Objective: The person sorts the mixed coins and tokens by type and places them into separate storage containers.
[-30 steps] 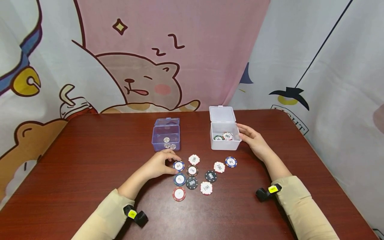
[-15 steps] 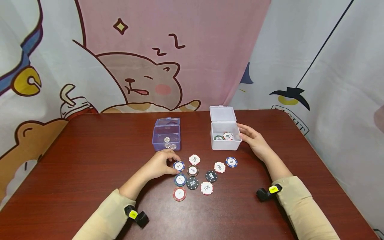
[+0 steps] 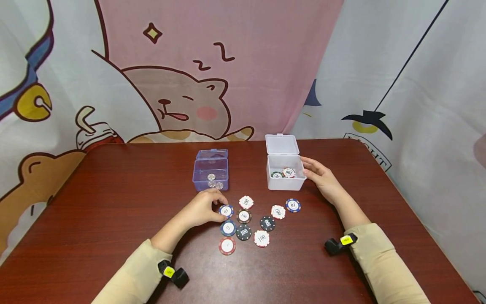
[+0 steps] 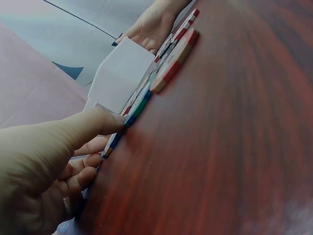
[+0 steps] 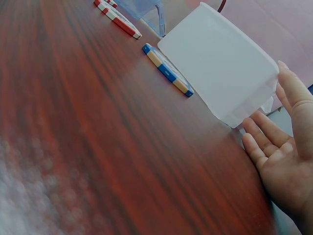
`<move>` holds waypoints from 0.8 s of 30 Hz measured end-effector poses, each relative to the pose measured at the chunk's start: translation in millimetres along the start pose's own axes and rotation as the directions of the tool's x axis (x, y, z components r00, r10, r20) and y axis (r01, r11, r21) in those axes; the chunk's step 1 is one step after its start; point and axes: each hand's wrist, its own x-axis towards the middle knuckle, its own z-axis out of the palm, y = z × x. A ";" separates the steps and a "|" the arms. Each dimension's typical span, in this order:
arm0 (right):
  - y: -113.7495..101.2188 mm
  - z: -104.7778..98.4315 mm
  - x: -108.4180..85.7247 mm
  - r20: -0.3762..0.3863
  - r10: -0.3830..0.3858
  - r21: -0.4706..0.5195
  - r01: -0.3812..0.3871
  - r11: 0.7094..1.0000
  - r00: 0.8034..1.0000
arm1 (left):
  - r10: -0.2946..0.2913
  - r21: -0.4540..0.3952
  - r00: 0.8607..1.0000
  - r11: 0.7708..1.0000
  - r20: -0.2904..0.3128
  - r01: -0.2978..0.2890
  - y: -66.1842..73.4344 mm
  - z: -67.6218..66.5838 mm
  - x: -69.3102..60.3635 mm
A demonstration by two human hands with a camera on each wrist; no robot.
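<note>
In the head view my left hand (image 3: pixel 201 208) has thumb and fingers at opposite edges of a blue-and-white poker chip (image 3: pixel 226 210), pinching it at table level. Beside that chip lie a brown-edged chip (image 3: pixel 244 216) and a second blue chip (image 3: pixel 228 228). My right hand (image 3: pixel 319 176) touches the right side of a white plastic box (image 3: pixel 286 182), its fingers fairly straight. The box's lid (image 3: pixel 282 144) is raised, and a few chips (image 3: pixel 288 172) lie inside. From the right wrist, the thumb (image 5: pixel 292 88) shows against the box's edge.
A clear purple box (image 3: pixel 210 165) with its lid up holds a few small round clear pieces (image 3: pixel 211 177). Several loose chips lie on the brown table (image 3: pixel 114 202), including a red one (image 3: pixel 227 245) and a blue one (image 3: pixel 292 205). A printed curtain (image 3: pixel 265 63) hangs behind.
</note>
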 end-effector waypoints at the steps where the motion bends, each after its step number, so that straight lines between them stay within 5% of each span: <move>1: 0.2 -0.2 0.0 0.001 -0.002 -0.006 0.002 1.000 1.000 | -0.001 0.000 1.000 1.000 0.007 0.001 0.4 -0.2 -0.1; 9: 0.7 -1.4 -0.4 -0.008 0.010 -0.022 -0.010 1.000 1.000 | -0.019 -0.009 0.998 1.000 0.058 0.020 1.6 -2.0 -1.0; 24: 1.2 -0.2 -0.2 -0.006 -0.013 0.003 0.013 1.000 1.000 | 0.011 0.055 1.000 0.998 0.006 -0.012 1.7 1.5 -0.1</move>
